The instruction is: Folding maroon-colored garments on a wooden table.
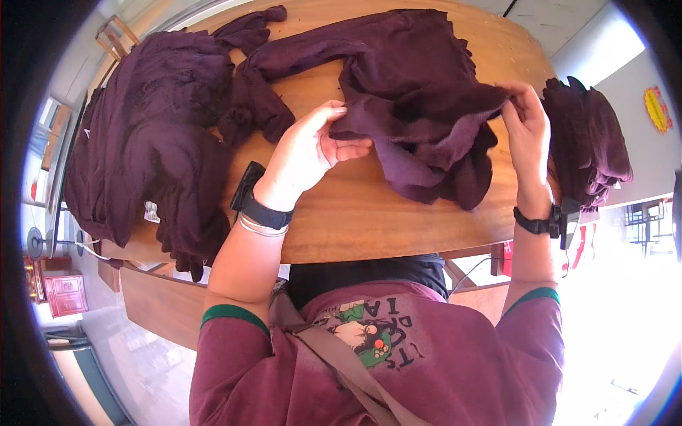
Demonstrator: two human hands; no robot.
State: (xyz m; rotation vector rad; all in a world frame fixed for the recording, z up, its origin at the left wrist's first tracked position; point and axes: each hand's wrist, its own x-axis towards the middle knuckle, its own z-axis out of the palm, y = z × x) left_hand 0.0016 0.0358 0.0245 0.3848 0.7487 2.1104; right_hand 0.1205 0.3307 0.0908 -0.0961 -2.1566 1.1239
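A dark purple long-sleeved garment (405,64) lies spread over the wooden table (330,229), one sleeve stretching towards the left pile. My left hand (325,144) pinches the near edge of its cloth between thumb and fingers, with the other fingers partly spread beneath. My right hand (525,114) grips the cloth's right corner between thumb and fingertips. Between my hands the edge hangs in loose folds, lifted towards me. Each wrist wears a dark strap with a device on it.
A large heap of purple garments (154,122) covers the table's left side, one showing a white label. A stack of folded purple garments (586,138) stands at the right edge. A wooden bench (154,309) is below the table, and a wooden chair (114,37) stands beyond the left corner.
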